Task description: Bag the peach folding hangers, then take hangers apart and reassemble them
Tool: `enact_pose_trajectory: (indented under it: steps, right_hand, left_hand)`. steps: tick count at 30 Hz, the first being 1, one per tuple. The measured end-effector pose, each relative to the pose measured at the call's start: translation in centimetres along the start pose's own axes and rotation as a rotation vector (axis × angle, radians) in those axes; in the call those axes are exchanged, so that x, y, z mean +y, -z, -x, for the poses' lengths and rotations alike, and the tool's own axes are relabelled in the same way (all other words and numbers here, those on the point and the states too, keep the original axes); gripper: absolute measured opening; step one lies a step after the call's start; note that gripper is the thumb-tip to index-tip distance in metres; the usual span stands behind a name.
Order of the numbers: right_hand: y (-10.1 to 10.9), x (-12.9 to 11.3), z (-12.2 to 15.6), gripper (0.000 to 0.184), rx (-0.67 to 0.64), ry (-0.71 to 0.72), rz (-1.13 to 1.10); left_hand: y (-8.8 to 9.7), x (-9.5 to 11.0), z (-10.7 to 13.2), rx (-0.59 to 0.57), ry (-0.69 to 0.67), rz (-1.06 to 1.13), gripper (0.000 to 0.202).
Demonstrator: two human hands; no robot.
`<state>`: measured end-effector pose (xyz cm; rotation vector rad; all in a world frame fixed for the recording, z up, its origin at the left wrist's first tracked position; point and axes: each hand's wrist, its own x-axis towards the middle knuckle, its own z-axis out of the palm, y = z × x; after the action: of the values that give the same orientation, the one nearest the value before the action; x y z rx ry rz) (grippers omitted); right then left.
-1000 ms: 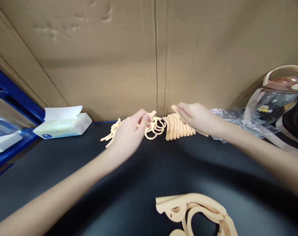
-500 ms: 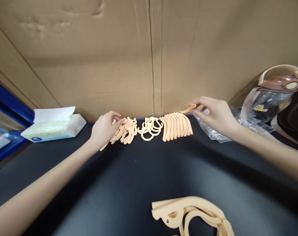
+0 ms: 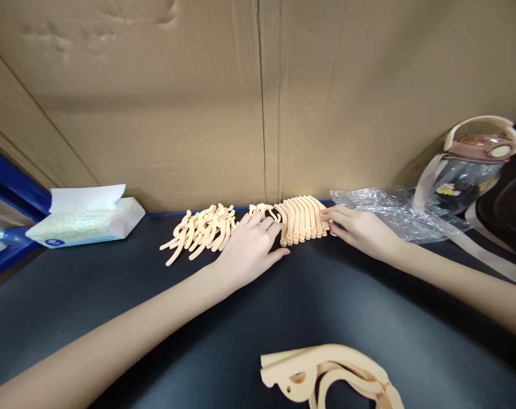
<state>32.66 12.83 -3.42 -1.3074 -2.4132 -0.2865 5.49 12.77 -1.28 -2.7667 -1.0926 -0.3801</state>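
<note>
My left hand lies over the middle pile of ring-shaped hooked pieces. Its thumb is stretched out to the right and its fingers are spread; the hand hides most of that pile. At the right end of a neat row of curved beige pieces is my right hand. Its fingers and thumb close around a curved beige piece there, mostly hidden by the fingers. Left of my left hand, a loose heap of thin curved pieces spreads over the black table.
Larger beige curved parts lie together at the near edge of view. A tissue pack is at the left. Crumpled clear plastic and a strapped drinking bottle stand at the right, before a cardboard wall.
My left hand has moved right, from the loose heap to the hooked pieces. My right hand has lowered its raised curved piece to the row's right end.
</note>
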Motion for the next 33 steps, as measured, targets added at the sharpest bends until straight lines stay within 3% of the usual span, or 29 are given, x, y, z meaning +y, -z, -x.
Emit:
enact_pose_trajectory:
  steps: [4,8,12,33]
  right_hand:
    - [0.0,0.4,0.0,0.027,-0.003,-0.009,-0.064]
    - [0.6,0.8,-0.1,0.029,0.011,-0.152,-0.074]
    - [1.1,0.5,-0.3,0.026,-0.071,-0.245,-0.041]
    - [0.4,-0.4,-0.3,0.037,-0.078,-0.224,-0.129]
  left_hand:
    - [-0.6,0.0,-1.0,-0.02,-0.003,0.01,0.032]
    - [-0.9,0.0,-1.3,-0.006,0.037,0.026,0.027]
    - [-1.0,0.0,-1.5,0.0,0.045,0.038,0.026]
    - [-1.0,-0.1,-1.6,-0.018,0.06,0.092,0.025]
